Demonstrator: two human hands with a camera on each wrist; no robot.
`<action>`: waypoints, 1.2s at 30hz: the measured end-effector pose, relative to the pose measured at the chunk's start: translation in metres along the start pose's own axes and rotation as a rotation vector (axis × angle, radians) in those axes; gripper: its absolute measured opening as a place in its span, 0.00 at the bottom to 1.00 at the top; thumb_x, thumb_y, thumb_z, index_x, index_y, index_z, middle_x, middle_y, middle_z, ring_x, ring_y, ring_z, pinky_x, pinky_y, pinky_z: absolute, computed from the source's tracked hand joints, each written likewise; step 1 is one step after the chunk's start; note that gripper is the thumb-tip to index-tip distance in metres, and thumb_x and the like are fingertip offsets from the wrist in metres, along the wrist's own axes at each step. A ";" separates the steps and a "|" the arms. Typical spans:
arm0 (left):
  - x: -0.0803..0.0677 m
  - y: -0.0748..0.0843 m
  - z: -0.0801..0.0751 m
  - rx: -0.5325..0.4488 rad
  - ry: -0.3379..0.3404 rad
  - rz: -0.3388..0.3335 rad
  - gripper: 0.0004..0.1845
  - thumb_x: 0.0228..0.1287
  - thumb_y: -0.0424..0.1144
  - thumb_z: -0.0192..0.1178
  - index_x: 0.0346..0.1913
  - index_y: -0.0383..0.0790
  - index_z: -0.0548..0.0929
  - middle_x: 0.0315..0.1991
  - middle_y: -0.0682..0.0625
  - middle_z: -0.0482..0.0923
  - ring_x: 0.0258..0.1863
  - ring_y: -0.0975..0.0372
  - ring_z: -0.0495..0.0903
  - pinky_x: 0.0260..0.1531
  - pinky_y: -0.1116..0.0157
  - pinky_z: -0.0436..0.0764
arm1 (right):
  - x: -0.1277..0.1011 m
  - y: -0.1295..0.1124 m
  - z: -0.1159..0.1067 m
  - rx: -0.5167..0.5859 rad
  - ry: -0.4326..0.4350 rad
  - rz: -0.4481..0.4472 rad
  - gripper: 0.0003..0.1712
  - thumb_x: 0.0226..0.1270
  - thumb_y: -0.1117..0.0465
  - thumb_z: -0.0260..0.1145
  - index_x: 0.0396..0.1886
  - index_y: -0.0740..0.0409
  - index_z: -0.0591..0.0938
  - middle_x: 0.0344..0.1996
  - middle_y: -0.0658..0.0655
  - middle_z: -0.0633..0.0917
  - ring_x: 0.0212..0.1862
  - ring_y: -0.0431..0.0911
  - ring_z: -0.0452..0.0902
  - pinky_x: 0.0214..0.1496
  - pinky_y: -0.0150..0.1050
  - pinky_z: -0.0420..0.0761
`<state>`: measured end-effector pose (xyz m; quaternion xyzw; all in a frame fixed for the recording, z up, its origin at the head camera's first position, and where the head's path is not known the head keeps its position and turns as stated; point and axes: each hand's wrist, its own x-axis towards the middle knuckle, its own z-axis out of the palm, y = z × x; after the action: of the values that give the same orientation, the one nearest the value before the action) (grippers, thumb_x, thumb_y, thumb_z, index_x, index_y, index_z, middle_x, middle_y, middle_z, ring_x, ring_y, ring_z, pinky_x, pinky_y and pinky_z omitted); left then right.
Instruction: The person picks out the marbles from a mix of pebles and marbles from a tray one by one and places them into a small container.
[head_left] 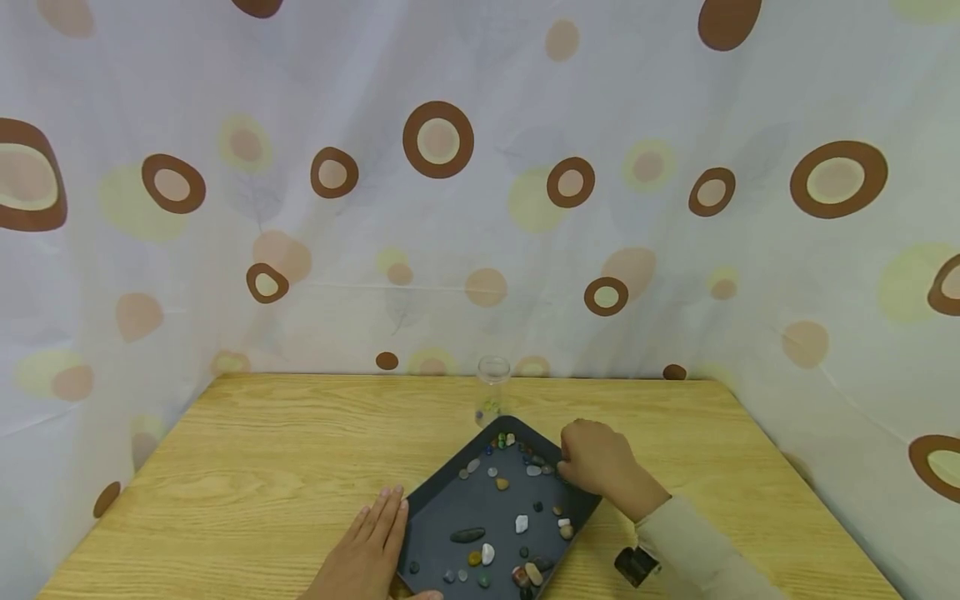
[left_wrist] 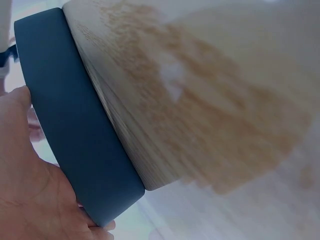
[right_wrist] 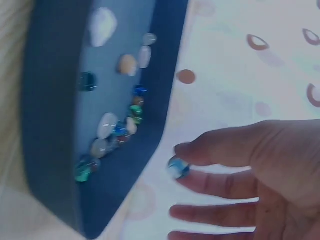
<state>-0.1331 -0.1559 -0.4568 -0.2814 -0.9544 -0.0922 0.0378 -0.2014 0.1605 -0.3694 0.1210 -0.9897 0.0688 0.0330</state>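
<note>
A dark blue tray (head_left: 450,508) lies on the wooden table (head_left: 285,450), with several small stones and glass beads scattered in it. My left hand (head_left: 371,546) lies flat on the table, fingers straight, against the tray's left rim (left_wrist: 75,125). My right hand (head_left: 564,467) hovers over the tray's far right edge. In the right wrist view that hand (right_wrist: 180,160) pinches a small blue glass bead (right_wrist: 177,168) between thumb and finger, just beside the tray wall (right_wrist: 50,125). Several beads (right_wrist: 120,132) crowd the tray's corner.
A small clear glass jar (head_left: 492,390) with a few beads at its bottom stands just beyond the tray's far corner. A spotted curtain (head_left: 480,208) closes in the table at the back and both sides. A black wrist camera (head_left: 636,565) sits on my right sleeve.
</note>
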 end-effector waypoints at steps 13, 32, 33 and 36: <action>-0.001 -0.001 -0.002 0.008 -0.002 0.003 0.56 0.56 0.78 0.43 0.69 0.28 0.65 0.72 0.35 0.56 0.70 0.45 0.59 0.64 0.49 0.66 | 0.051 -0.017 -0.014 0.227 0.245 -0.118 0.05 0.61 0.57 0.70 0.31 0.53 0.83 0.46 0.59 0.83 0.45 0.54 0.81 0.44 0.49 0.81; -0.001 -0.001 -0.001 0.019 0.024 0.015 0.55 0.57 0.77 0.44 0.69 0.28 0.65 0.72 0.35 0.57 0.70 0.45 0.59 0.64 0.49 0.67 | 0.112 -0.028 0.021 0.681 0.401 0.067 0.12 0.69 0.54 0.63 0.43 0.56 0.82 0.54 0.59 0.79 0.57 0.56 0.73 0.57 0.56 0.74; -0.001 -0.002 -0.001 0.015 0.020 0.013 0.56 0.57 0.77 0.44 0.69 0.28 0.65 0.72 0.35 0.57 0.71 0.45 0.58 0.64 0.49 0.66 | 0.113 -0.028 0.023 0.686 0.412 0.073 0.12 0.69 0.54 0.63 0.43 0.57 0.83 0.54 0.60 0.79 0.56 0.56 0.73 0.56 0.56 0.75; -0.001 -0.003 -0.001 0.001 0.003 0.002 0.56 0.57 0.77 0.44 0.69 0.28 0.64 0.72 0.35 0.55 0.71 0.45 0.57 0.65 0.49 0.65 | 0.116 -0.028 0.028 0.703 0.442 0.082 0.12 0.69 0.54 0.63 0.43 0.58 0.83 0.53 0.60 0.80 0.55 0.56 0.74 0.56 0.55 0.75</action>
<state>-0.1341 -0.1586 -0.4562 -0.2824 -0.9541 -0.0920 0.0392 -0.3085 0.1022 -0.3839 0.0676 -0.8792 0.4279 0.1985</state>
